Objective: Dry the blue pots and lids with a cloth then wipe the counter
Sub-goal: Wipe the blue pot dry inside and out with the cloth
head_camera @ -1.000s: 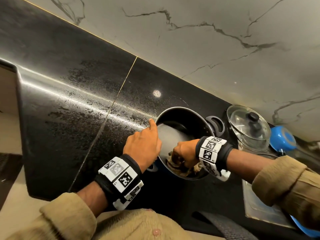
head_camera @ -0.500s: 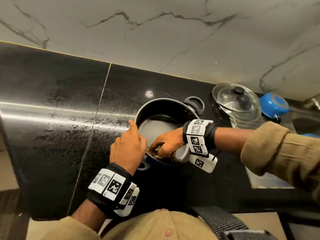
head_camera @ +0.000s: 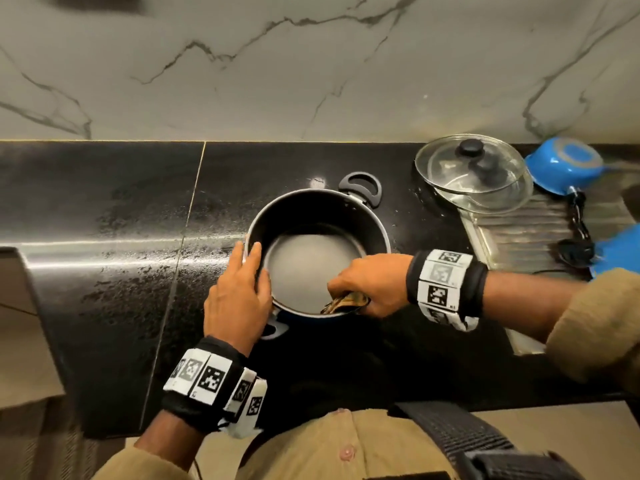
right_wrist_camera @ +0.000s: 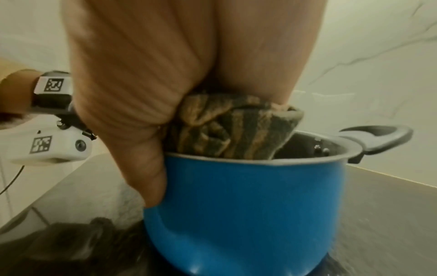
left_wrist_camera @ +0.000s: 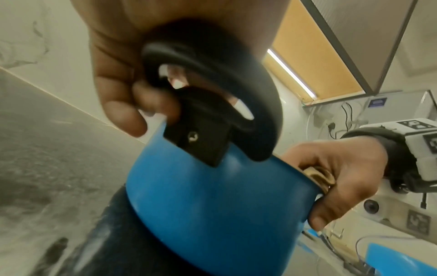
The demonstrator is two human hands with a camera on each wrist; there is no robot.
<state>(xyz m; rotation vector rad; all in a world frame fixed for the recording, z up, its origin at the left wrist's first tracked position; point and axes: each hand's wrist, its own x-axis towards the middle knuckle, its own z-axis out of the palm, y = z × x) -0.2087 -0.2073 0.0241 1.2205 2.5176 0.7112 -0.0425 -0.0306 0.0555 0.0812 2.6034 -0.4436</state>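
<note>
A blue pot (head_camera: 313,216) with a dark inside stands on the black counter (head_camera: 104,237), with one black handle (head_camera: 360,187) at the far side. My left hand (head_camera: 249,268) grips its near-left rim, palm over the near handle (left_wrist_camera: 208,104). My right hand (head_camera: 349,289) clutches a bunched striped cloth (head_camera: 346,301) and presses it over the near-right rim, thumb outside on the blue wall (right_wrist_camera: 248,205). The cloth (right_wrist_camera: 236,130) hangs partly inside the pot. Two glass lids (head_camera: 471,171) lie stacked at the back right.
An upturned blue pan (head_camera: 564,164) leans at the far right beside the lids. A ribbed metal draining board (head_camera: 519,233) lies right of the pot, with another blue item (head_camera: 620,251) at its edge. The marble wall (head_camera: 311,64) backs the speckled, wet-looking counter.
My right hand has slid the cloth from inside the pot's near wall up onto the near-right rim. The left hand has shifted from one raised finger at the rim to a fuller hold.
</note>
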